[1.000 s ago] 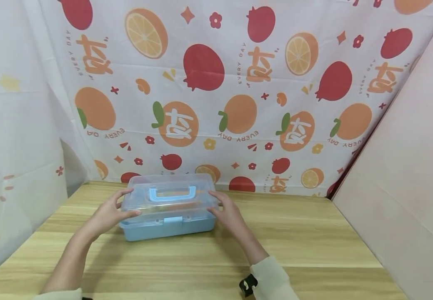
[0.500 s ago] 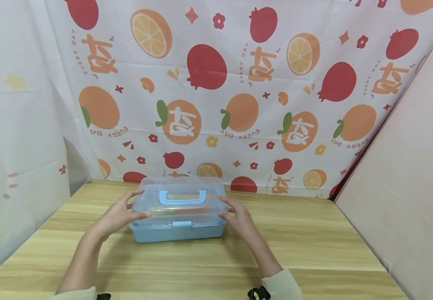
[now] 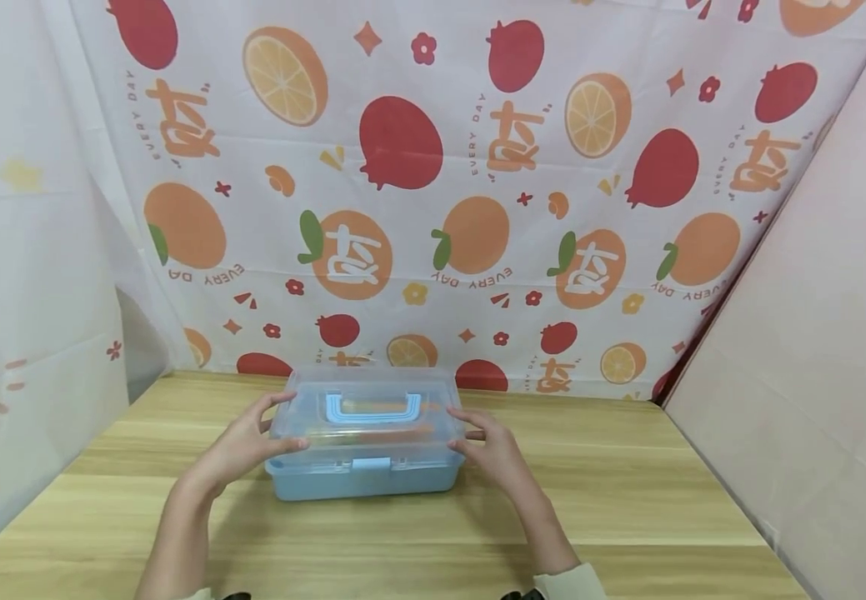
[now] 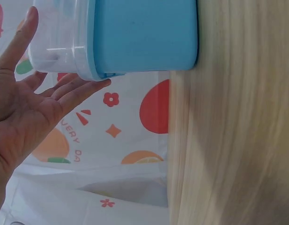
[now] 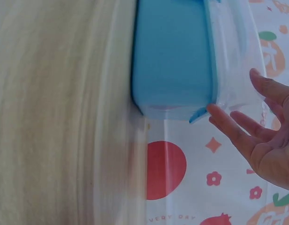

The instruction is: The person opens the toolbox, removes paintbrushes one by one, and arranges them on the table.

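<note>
A rectangular box with a light blue base [image 3: 365, 485] and a clear lid [image 3: 436, 429] stands on the table. A blue handle [image 3: 372, 414] lies on the lid, and a blue latch [image 3: 371, 464] sits at its front. Coloured shapes show faintly through the plastic. My left hand [image 3: 241, 442] is at the box's left end, thumb at the lid's front corner and spread fingers reaching toward the back. At the opposite end my right hand [image 3: 498, 450] mirrors it. Both wrist views show long, fairly straight fingers [image 4: 81, 93] close to the blue rim [image 5: 212, 70].
The wooden table [image 3: 590, 492] runs to a fruit-printed cloth [image 3: 478, 308] hanging behind the box. Pale cloths hang at the left [image 3: 42, 292] and right [image 3: 800, 375] sides. The box stands near the table's back edge.
The box has shifted to the right along the table and slightly nearer. Both hands have moved with it, keeping their places at its two ends. The lid stays down.
</note>
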{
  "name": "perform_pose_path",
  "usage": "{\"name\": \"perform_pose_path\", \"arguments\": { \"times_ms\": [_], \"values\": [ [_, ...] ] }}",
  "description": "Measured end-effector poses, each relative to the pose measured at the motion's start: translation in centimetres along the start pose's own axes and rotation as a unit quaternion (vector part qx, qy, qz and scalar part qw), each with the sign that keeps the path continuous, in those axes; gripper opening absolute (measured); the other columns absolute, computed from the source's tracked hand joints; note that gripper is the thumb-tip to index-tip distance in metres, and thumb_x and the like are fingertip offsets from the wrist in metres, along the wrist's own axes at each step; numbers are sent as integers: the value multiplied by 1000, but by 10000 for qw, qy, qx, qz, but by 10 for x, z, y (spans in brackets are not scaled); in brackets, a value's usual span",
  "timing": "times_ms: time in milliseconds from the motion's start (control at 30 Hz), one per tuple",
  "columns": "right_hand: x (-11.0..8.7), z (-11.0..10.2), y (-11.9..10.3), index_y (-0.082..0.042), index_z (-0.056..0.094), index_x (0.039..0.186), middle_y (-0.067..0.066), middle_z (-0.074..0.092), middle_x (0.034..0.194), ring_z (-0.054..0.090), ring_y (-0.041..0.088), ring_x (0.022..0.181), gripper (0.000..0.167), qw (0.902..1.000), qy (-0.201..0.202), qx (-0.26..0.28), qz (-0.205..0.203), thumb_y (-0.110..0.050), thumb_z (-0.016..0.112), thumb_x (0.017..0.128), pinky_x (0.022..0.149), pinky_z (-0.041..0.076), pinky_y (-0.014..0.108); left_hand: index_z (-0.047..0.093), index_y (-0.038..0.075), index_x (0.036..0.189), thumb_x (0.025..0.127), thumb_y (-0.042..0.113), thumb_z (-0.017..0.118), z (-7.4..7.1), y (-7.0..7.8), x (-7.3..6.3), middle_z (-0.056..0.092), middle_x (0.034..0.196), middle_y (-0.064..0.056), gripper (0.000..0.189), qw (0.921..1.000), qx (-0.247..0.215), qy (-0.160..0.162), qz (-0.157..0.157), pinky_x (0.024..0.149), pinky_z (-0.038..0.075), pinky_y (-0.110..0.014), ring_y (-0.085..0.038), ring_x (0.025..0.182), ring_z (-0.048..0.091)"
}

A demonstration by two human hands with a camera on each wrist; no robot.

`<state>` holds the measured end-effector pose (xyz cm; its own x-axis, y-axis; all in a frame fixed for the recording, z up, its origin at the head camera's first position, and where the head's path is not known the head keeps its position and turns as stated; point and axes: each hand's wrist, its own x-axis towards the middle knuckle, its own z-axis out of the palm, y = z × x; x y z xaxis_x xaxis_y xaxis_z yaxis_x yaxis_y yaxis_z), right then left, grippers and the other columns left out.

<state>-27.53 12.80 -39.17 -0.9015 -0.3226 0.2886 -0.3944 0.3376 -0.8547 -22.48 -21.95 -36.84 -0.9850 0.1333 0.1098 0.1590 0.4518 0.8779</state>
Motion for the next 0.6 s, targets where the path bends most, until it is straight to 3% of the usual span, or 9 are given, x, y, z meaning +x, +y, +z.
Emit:
{"name": "perform_pose_path", "arguments": {
  "times_ms": [133, 300, 433, 600],
  "values": [
    [-2, -3, -3, -12, 59, 124, 17, 47, 128, 55, 38, 103, 45, 9997, -49, 43, 248, -6, 69, 81, 68, 54, 42, 22, 2, 142, 78, 29, 74, 4, -1, -3, 9, 146, -28, 87, 10000, -32, 32, 62, 88, 37, -62, -55, 124, 21],
    [-7, -12, -19, -6, 58, 124, 20, 46, 130, 54, 40, 104, 44, 9992, -185, 56, 348, -2, 68, 82, 65, 55, 33, 24, 0, 140, 77, 29, 74, 9, 4, -3, 13, 144, -28, 86, 9997, 75, 87, 194, 88, 38, -60, -56, 123, 22],
    [-8, -20, -18, -3, 55, 126, 21, 44, 132, 52, 42, 107, 44, 9988, -299, 112, 370, 1, 65, 83, 67, 55, 36, 26, -2, 139, 76, 30, 75, 14, 10, 0, 17, 143, -29, 86, 9995, 165, 91, 241, 88, 40, -58, -54, 122, 25],
    [-6, -25, -2, -8, 54, 128, 19, 45, 131, 50, 43, 109, 44, 9987, -467, -42, 220, -5, 64, 86, 72, 53, 43, 27, -2, 138, 75, 31, 76, 17, 12, 3, 19, 141, -30, 87, 9997, 187, 72, 166, 86, 41, -58, -54, 121, 27]
  ]
}}
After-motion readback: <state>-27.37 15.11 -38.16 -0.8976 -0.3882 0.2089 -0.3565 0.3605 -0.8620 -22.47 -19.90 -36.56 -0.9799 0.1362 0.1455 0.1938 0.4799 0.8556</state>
